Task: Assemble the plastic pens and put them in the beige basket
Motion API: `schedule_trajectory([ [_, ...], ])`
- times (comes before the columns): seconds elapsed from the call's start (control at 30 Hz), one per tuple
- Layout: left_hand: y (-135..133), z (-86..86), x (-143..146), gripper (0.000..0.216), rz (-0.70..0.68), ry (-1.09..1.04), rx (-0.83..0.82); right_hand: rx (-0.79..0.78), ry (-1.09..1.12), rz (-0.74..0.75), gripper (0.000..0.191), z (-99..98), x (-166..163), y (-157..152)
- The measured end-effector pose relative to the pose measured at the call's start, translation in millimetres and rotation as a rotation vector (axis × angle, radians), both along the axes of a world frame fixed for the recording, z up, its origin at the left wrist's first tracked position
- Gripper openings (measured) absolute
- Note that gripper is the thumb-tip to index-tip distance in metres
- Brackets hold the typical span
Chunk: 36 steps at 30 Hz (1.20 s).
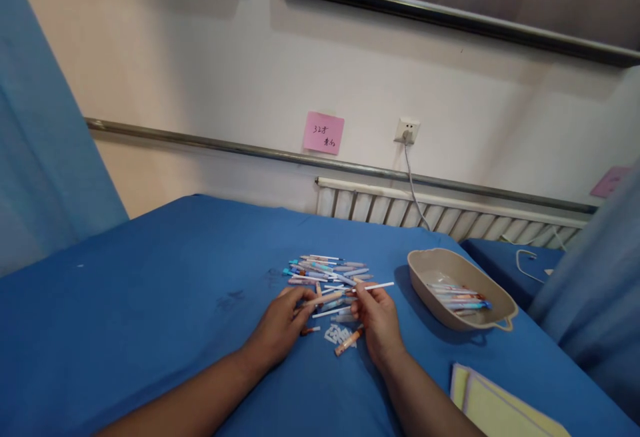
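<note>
My left hand (277,323) is closed on a peach-coloured pen barrel (326,299), which points toward my other hand. My right hand (377,323) pinches a thin white pen refill (377,286) that sticks out to the right. The barrel's end and the refill's inner end come close together between the hands; whether they touch I cannot tell. Behind the fingers lies a pile of pens (325,270) and white refills. Small white pieces (339,335) lie in front of the pile. Near my right hand rests an orange pen part (349,342), partly hidden by the fingers.
To the right stands a beige basin (420,263) with several pens (457,298) in it. Yellow folded cloth (493,403) lies at the lower right. A blue sheet (150,290) covers the surface; behind it are a radiator (380,210) and a plugged-in cable (411,173).
</note>
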<state>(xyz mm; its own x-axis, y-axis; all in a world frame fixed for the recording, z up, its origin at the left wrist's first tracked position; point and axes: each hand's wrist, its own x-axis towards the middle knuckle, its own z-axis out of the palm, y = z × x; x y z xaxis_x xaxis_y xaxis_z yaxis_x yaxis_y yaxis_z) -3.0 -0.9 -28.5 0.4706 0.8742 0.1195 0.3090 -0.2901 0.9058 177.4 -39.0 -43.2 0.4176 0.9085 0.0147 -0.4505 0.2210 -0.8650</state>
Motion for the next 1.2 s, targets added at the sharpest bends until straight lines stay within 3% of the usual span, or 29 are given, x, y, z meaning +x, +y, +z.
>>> schedule_trajectory([
  [0.27,-4,13.2,-2,0.022,0.036,0.024,0.178,-0.011,-0.016,0.037,0.034,-4.7,1,-2],
  [0.6,-10,17.4,0,0.028,0.027,-0.106,0.009,0.016,0.036,0.108,0.031,-3.7,0,-5],
  [0.73,-10,16.2,1,0.028,0.008,-0.105,-0.004,0.001,-0.017,0.110,0.031,0.2,-3,-7],
  [0.93,-9,11.3,5,0.027,-0.044,-0.175,-0.151,-0.003,-0.205,0.064,0.032,7.8,-7,-10],
  [1.1,-11,11.4,7,0.024,-0.111,-0.176,-0.140,0.039,-0.237,0.079,0.033,12.3,-3,-13],
  [1.2,-11,11.7,8,0.023,-0.120,-0.161,-0.121,0.070,-0.143,-0.006,0.038,16.1,4,-13],
])
